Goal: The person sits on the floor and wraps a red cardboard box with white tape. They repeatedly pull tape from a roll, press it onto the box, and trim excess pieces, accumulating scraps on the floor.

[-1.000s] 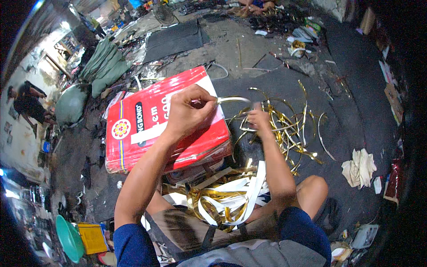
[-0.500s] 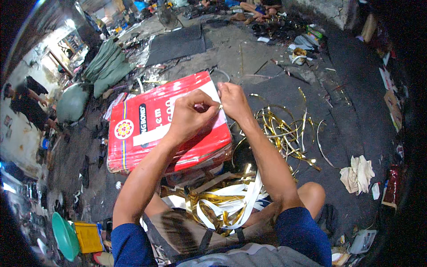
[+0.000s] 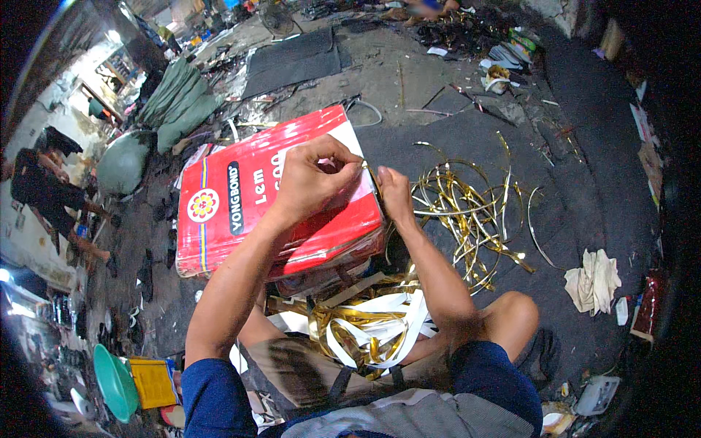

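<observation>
Since half a second ago, the right hand (image 3: 395, 193) has come nearer the body, sliding off the upper right side of the big red cardboard box (image 3: 252, 157) to just beside its edge. Nearest, across the lap, lies a loose bundle of flat, shiny gold and matte white ribbon-like strips (image 3: 365, 328), looped over one another. Both bare forearms (image 3: 244, 274) reach forward from navy sleeves (image 3: 496, 379), elbows bent. Beyond the bundle, the box sits in front of the crossed legs, its glossy top creased. The left hand (image 3: 318, 175) rests over the box, thumb and forefinger pinching a thin gold strip (image 3: 364, 165) of which only a short end shows; its other fingers curl in. The right hand's fingers are curled and its thumb points up; I cannot tell what it grips. On the box top are a round yellow-petalled flower emblem (image 3: 203, 205), blue and yellow stripes, a black label with white lettering, and larger white lettering. To the right, narrow gold and silvery strips (image 3: 461, 219) tangle on the dark floor mat (image 3: 555, 212). Farther off lies a flat dark sheet (image 3: 292, 62).
</observation>
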`<state>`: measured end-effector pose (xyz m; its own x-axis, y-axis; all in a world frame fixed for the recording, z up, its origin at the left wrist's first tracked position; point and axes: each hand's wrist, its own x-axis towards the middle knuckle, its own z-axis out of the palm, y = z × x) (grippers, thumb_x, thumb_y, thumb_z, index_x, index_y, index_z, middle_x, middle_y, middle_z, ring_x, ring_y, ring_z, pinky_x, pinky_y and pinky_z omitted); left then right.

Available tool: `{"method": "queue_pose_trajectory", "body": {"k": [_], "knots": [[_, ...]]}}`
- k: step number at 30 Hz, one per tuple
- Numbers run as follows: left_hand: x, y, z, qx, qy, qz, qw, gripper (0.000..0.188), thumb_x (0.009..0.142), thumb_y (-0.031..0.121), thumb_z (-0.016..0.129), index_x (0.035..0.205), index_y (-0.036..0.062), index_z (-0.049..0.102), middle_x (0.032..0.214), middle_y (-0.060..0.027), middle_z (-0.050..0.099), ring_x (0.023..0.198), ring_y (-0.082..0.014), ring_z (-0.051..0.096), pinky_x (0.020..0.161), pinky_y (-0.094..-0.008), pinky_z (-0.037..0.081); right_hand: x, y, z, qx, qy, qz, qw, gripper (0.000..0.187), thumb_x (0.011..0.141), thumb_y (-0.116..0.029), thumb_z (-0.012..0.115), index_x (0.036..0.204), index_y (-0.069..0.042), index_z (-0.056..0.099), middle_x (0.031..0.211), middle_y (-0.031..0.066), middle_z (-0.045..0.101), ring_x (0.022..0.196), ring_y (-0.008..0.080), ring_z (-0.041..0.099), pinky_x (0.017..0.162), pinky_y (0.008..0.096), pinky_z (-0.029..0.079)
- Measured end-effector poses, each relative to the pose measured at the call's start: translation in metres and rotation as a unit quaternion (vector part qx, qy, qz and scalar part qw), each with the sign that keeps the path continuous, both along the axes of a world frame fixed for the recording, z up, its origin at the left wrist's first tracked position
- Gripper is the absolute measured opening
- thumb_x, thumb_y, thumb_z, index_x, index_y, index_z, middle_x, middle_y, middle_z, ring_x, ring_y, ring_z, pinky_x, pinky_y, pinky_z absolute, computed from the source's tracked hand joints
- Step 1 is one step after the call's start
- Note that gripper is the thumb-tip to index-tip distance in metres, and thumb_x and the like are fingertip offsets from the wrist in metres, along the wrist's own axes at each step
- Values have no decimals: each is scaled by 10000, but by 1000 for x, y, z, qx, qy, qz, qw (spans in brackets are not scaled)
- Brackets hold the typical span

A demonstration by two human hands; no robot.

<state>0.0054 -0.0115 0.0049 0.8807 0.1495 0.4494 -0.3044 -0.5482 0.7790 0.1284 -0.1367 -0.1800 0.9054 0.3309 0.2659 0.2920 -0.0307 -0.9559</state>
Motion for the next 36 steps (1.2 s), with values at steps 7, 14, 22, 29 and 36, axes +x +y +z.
{"method": "queue_pose_trajectory", "body": {"k": [7, 14, 22, 29, 36], "knots": [[4, -3, 4, -9, 18, -4, 1000, 85, 875, 1, 733, 798, -14, 700, 803, -45, 688, 703, -95, 648, 618, -252, 534, 8, -12, -33, -25, -11, -36, 999, 469, 1056, -357, 484, 797, 15, 603, 694, 180, 593, 662, 293, 587, 664, 449, 452], [-5, 7, 6, 114, -57, -25, 991, 49, 833, 44, 786, 882, 39, 789, 823, -36, 711, 721, -102, 645, 597, -250, 478, 3, -25, -79, -79, -26, -59, 995, 482, 1057, -357, 473, 754, -4, 598, 659, 138, 579, 650, 260, 577, 674, 442, 455], [-12, 11, 12, 203, -103, -87, 970, 172, 821, -51, 754, 979, 12, 777, 930, -111, 705, 807, -197, 693, 680, -293, 545, 20, -52, -86, -119, 23, -57, 991, 467, 1055, -339, 472, 841, 44, 632, 796, 231, 660, 767, 420, 634, 729, 501, 470], [-13, 23, 8, 245, -131, -98, 956, 215, 841, -22, 751, 1046, 40, 775, 986, -111, 705, 858, -223, 703, 721, -301, 566, 19, -50, -89, -153, -9, -58, 987, 475, 1059, -337, 460, 826, 37, 638, 822, 264, 660, 818, 460, 639, 736, 536, 461], [-17, 14, 7, 237, -122, -77, 961, 199, 845, -39, 750, 1026, 38, 776, 967, -118, 708, 862, -236, 706, 736, -327, 576, 23, -56, -97, -113, -2, -62, 992, 465, 1052, -344, 513, 786, 15, 642, 719, 209, 646, 699, 386, 635, 674, 496, 455]]}}
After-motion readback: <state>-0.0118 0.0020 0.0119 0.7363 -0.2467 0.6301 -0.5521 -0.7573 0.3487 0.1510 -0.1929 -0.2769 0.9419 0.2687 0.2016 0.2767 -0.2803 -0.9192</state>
